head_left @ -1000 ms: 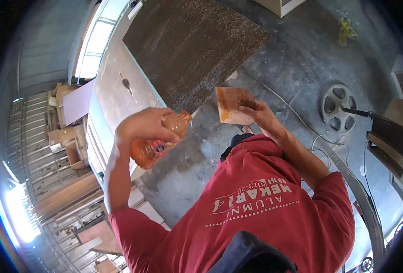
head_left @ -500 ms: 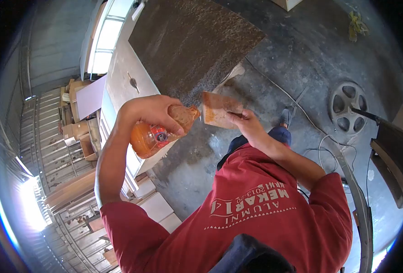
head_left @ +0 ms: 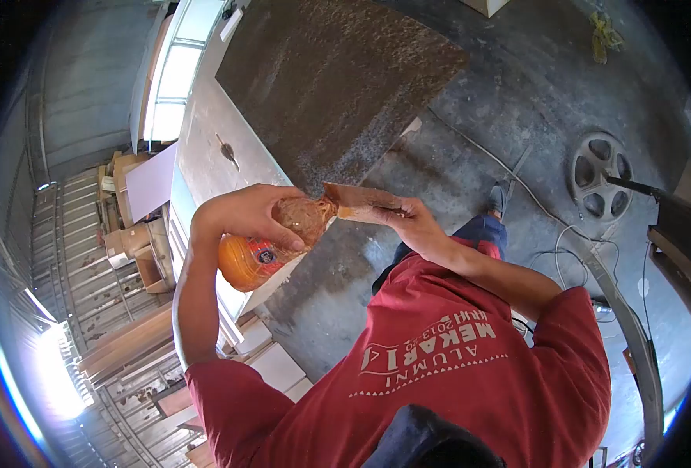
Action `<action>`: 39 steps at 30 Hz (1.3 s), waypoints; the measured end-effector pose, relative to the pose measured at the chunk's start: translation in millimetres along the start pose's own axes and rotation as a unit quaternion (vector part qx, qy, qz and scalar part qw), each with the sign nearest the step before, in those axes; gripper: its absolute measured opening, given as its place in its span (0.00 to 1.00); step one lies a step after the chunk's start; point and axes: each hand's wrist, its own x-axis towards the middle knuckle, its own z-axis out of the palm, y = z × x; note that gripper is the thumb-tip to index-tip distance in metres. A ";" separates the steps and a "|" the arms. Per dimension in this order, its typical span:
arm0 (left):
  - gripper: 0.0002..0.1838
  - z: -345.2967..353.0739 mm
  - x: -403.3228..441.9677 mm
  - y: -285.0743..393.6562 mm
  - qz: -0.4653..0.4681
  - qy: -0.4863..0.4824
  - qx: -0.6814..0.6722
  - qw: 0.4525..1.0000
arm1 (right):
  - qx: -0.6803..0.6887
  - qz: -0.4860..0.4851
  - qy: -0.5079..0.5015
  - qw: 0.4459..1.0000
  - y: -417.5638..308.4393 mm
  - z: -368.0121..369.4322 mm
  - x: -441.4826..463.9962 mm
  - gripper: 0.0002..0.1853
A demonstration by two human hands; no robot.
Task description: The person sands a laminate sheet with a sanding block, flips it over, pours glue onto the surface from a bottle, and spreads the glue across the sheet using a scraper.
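Note:
My left hand (head_left: 256, 214) is wrapped round a clear plastic bottle (head_left: 246, 261) with orange liquid inside and a red-and-blue label. The bottle is tilted, its neck pointing to the upper right. Between the fingers of my right hand (head_left: 416, 226) is a thin, flat brown spreader (head_left: 357, 199), stained orange along its edge. Its near end meets the bottle's mouth; whether they touch or only overlap, I cannot tell. Beyond both hands lies a dark brown sheet (head_left: 338, 86) with a mottled, shiny surface.
The sheet rests on a pale work table (head_left: 209, 117), which also bears a small dark pointed tool (head_left: 227, 152). A cable (head_left: 486, 152) runs over the concrete floor. To the right is a grey spoked wheel (head_left: 600, 175). Boards and boxes (head_left: 147, 249) are piled at left.
My right hand has moved left, bringing the spreader to the bottle's mouth and turning it more edge-on. The bottle has dropped slightly lower in view, still in my left hand.

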 end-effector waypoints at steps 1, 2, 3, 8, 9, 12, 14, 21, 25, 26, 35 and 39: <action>0.43 2.4 -1.2 -15.5 0.018 0.010 -0.003 1.000 | 0.000 0.002 -0.007 1.000 4.0 7.3 4.8 0.17; 0.43 4.2 -2.6 -30.7 0.037 0.021 -0.005 0.999 | -0.005 -0.001 -0.006 1.000 10.6 14.8 10.1 0.17; 0.43 5.9 -3.6 -45.5 0.042 0.025 -0.005 0.999 | -0.021 0.001 -0.003 1.000 18.5 22.6 16.1 0.17; 0.45 19.9 -11.2 -136.7 0.070 0.109 -0.036 0.991 | -0.179 -0.033 0.005 0.983 62.1 70.2 46.7 0.16; 0.45 24.7 -10.0 -157.8 0.074 0.110 -0.038 0.990 | -0.187 -0.078 0.025 0.979 62.0 88.0 50.0 0.15; 0.46 44.2 4.0 -215.1 0.114 0.183 -0.085 0.973 | -0.261 -0.103 0.074 0.957 86.3 107.8 67.4 0.15; 0.47 59.2 20.3 -243.7 0.159 0.272 -0.164 0.935 | -0.333 -0.086 0.107 0.933 94.9 112.8 72.0 0.15; 0.50 117.2 90.3 -338.1 0.245 0.513 -0.416 0.710 | -0.399 -0.078 0.232 0.884 36.9 49.2 101.5 0.14; 0.52 152.9 115.0 -373.9 0.221 0.605 -0.504 0.576 | -0.750 -0.086 0.311 0.578 -25.1 2.1 152.5 0.13; 0.51 162.9 122.9 -386.2 0.194 0.646 -0.514 0.530 | -0.757 -0.086 0.304 0.571 -21.6 -14.3 166.8 0.13; 0.48 233.6 165.3 -427.8 0.063 0.749 -0.523 0.401 | -0.894 -0.048 0.198 0.400 -12.5 -28.8 186.3 0.15; 0.52 246.8 173.9 -426.8 0.059 0.754 -0.509 0.411 | -0.867 -0.026 0.279 0.411 -42.7 -61.4 210.2 0.10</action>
